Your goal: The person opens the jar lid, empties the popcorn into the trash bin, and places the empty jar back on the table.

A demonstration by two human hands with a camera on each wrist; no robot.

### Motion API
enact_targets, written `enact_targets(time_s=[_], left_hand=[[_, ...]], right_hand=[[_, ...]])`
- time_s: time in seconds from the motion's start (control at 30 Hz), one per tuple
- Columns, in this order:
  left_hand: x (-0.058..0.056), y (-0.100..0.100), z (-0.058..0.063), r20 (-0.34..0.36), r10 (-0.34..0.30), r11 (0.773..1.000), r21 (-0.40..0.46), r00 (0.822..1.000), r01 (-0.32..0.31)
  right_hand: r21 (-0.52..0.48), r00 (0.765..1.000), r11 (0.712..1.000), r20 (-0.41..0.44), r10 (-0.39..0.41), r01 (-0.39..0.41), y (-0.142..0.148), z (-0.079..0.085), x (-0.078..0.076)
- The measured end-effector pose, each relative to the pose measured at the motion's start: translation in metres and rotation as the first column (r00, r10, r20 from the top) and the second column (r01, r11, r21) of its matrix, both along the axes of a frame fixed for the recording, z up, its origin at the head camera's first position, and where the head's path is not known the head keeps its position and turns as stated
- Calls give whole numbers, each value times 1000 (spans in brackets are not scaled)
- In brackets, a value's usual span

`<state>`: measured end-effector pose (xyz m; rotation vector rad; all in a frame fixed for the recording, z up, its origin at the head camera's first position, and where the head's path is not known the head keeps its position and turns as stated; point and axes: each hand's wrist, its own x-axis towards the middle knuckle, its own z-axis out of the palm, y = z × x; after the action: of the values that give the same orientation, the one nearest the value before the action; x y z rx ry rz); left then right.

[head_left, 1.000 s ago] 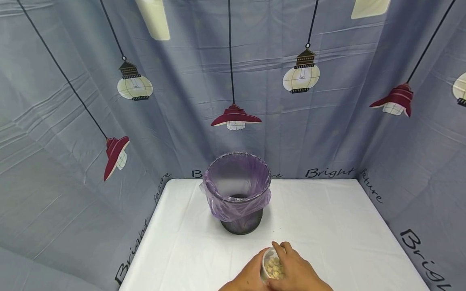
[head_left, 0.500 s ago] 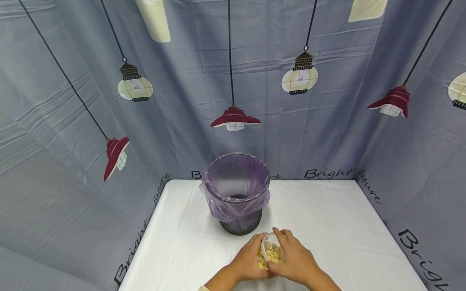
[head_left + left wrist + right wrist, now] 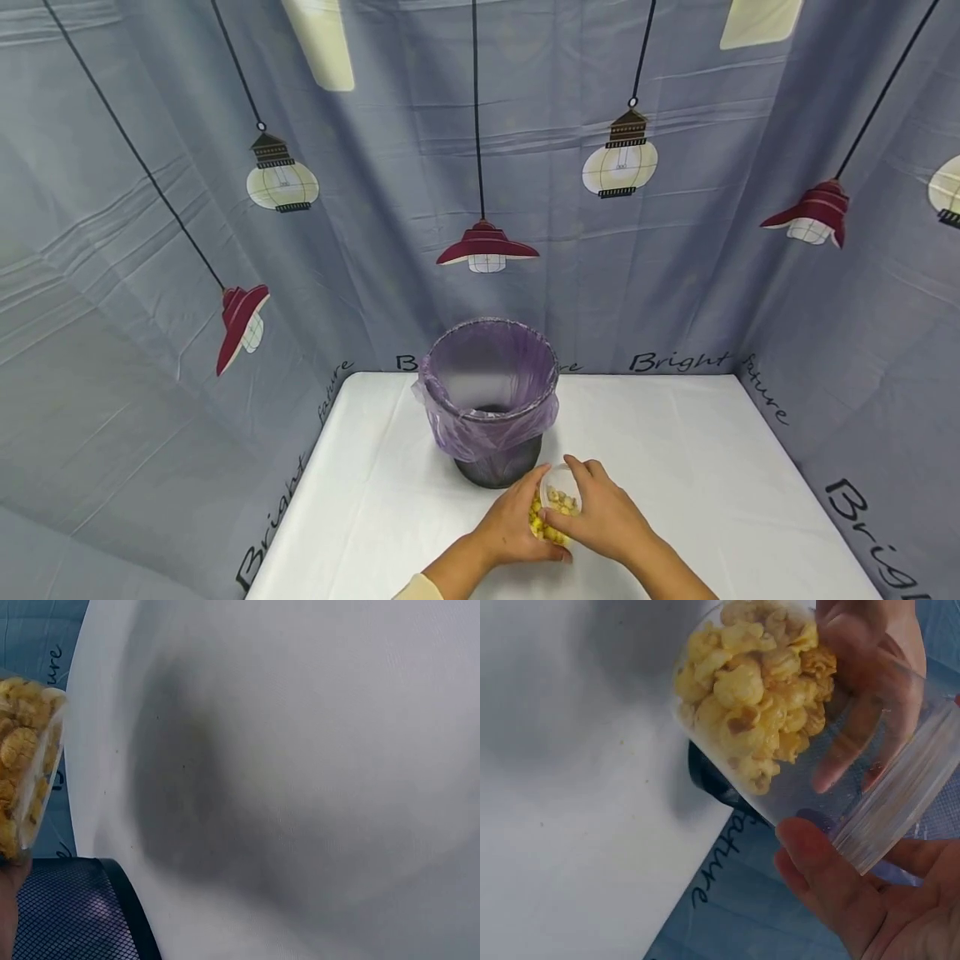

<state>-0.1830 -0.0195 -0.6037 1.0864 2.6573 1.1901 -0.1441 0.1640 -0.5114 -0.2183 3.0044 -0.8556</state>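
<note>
Both grips are on one thing here, and I see it best from the right wrist: a clear, smooth plastic jar with a ridged end [image 3: 911, 791], partly filled with pale yellow, lumpy popcorn [image 3: 739, 690]. The left grip [image 3: 513, 521] is curled round the body, its fingers visible through the wall; the right grip [image 3: 611, 517] has the ridged end between thumb and fingers. The jar sits between the two, above the table by the look of it, and the popcorn is gathered at the end away from the ridges. Is there a lid on? I can't make that out.

I'd judge it light: thin walls, airy contents. Smooth sides could slip and may flex if I squeeze, while the popcorn would crush easily. So I'd keep a gentle wrap low on the body and take the firmer pinch at the ridged end, where fingers should bite.

Outward now: the table under a white cloth [image 3: 675, 483], dark specks [image 3: 184, 766] dotted on it. Just beyond the hands stands a black mesh wastebasket [image 3: 498, 467], a translucent purple bag [image 3: 465, 437] folded over its rim. That's the nearest obstacle, straight ahead. Behind it hangs a grey-blue curtain printed with lamps [image 3: 360, 208].
</note>
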Motion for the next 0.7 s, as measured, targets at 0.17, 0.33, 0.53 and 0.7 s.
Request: enact_targets(time_s=[0.17,0.33,0.53,0.7], left_hand=[[-1,2,-1,72,-24,999,37,997,21],[-3,2,0,90,-63,997,56,994,58],[-5,1,1,48,-84,996,37,995,83],[-5,1,2,-9,-94,995,28,995,95]], right_hand=[[-5,998,1000,62,-1,2,4,1,0],[-26,994,999,109,23,-21,8,2,1],[-43,992,997,102,71,-67,10,3,1],[-57,990,993,97,105,-100,12,5,2]])
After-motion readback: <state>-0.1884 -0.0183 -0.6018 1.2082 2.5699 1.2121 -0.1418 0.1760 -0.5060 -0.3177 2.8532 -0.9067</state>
